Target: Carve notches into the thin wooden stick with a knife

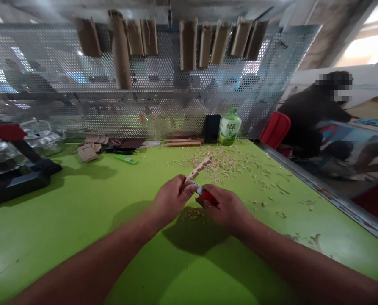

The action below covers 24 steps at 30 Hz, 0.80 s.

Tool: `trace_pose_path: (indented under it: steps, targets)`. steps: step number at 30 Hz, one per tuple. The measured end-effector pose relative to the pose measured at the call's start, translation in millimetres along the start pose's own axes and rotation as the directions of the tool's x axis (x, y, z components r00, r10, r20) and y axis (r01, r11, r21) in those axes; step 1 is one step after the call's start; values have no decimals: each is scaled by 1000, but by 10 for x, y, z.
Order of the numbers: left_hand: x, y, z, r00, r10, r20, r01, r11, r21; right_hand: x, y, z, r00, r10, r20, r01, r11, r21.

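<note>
My left hand (172, 197) grips the lower end of a pale, notched strip of wood (199, 168), which angles up and away from me. My right hand (225, 207) is closed around a red-handled craft knife (208, 196). Its short steel blade (195, 185) meets the wood just beyond my left fingers. Both hands are close together, raised a little above the green work table (64, 224). Small wood shavings (216, 159) lie scattered on the table ahead of my hands and to the right. A few more lie in the shadow beneath them.
A green-labelled drink bottle (230, 127) and a black box (212, 128) stand by a perforated metal panel (189, 106) hung with wooden pieces. Carved wood pieces (87, 152) and a black stand (20, 173) are at left. A dark-clothed person (312, 112) sits beyond the metal-edged right side.
</note>
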<state>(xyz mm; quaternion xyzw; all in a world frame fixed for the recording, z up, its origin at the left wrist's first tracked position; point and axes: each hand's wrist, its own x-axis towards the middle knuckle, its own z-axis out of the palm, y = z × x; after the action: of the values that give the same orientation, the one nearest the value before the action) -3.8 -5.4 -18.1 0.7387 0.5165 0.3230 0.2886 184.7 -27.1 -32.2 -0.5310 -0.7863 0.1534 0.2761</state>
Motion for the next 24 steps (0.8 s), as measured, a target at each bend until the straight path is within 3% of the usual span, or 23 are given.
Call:
trace_pose_path:
  steps: [4,10,15,19,24]
  targets:
    - [7,-20,10,999,24,24,-23,999,-49,7,-23,-13,994,41,103,-53,993,109]
    - [-10,4,-24,999,38,33,-38,999,-9,5,-32,-26,993,14,116,-36,982,187]
    - [-13,32,-30,999,33,-22,-30,992,119,-7,-49,-30,996,46,76,-53,994,97]
    - [-18,44,-10,999,5,-45,0,995,103,-22,-50,-27,1000,-16,-18,15,999,-40]
    - [-23,24,1,999,41,-23,-40,999,17,-15,-35,-9,1000,15,5,-15,999,51]
